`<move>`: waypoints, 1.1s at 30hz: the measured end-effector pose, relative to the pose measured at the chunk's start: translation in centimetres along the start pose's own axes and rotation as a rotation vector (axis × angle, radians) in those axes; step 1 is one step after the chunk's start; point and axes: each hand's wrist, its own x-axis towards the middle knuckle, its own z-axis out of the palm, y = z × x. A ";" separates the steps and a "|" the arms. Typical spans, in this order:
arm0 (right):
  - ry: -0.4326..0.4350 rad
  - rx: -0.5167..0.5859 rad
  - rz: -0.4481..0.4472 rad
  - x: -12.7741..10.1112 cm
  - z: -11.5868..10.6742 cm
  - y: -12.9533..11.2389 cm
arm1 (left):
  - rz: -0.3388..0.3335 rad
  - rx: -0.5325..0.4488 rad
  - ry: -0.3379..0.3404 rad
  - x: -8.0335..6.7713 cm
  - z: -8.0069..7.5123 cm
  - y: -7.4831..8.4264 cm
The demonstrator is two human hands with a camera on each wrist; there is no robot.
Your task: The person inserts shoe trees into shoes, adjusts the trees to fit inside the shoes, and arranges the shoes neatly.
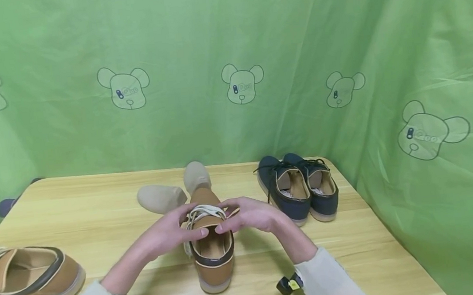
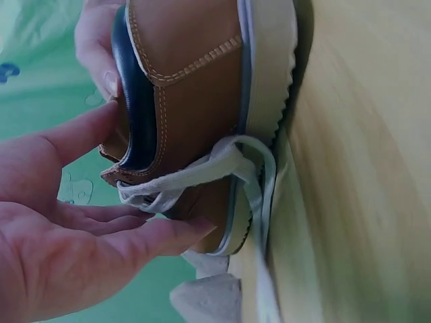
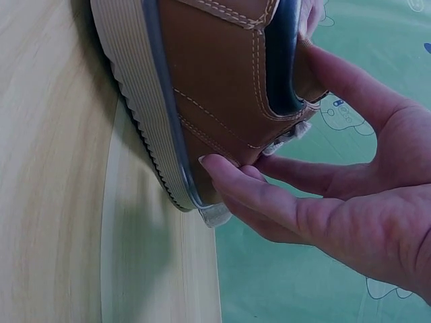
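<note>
A brown lace-up shoe (image 1: 215,270) stands on the table with its heel toward me and its toe pointing away. My left hand (image 1: 170,232) grips its left side, with the thumb at the opening near the tongue. From the other side my right hand (image 1: 250,214) holds it the same way, thumb close to the left one. White laces (image 1: 206,211) lie between the hands, and a loose lace (image 2: 222,165) hangs down the side in the left wrist view. The right wrist view shows fingertips against the brown upper (image 3: 215,101).
A second brown shoe (image 1: 37,282) stands at the left, cut off by the frame. Two dark blue shoes (image 1: 297,199) are side by side at the right. Two grey rounded pieces (image 1: 161,198) lie beyond the held shoe. Green curtain (image 1: 198,122) hangs behind the wooden table (image 1: 107,206).
</note>
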 end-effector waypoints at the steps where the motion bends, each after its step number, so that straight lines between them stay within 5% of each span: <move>1: -0.002 0.003 -0.002 0.0 0.0 0.0 | 0.012 -0.031 -0.010 0.0 0.0 -0.1; 5: -0.001 0.009 -0.003 0.0 -0.1 0.0 | 0.050 -0.132 -0.054 0.0 0.0 -0.5; 12: 0.005 0.027 -0.004 -0.1 0.0 0.1 | 0.006 -0.259 -0.059 0.1 0.5 -1.5; 25: 0.029 0.031 -0.019 -0.2 0.2 0.4 | -0.069 -0.295 0.004 -0.3 1.1 -1.8; 33: 0.032 0.053 -0.031 0.1 0.7 0.2 | -0.060 -0.362 0.013 -0.4 0.8 -2.1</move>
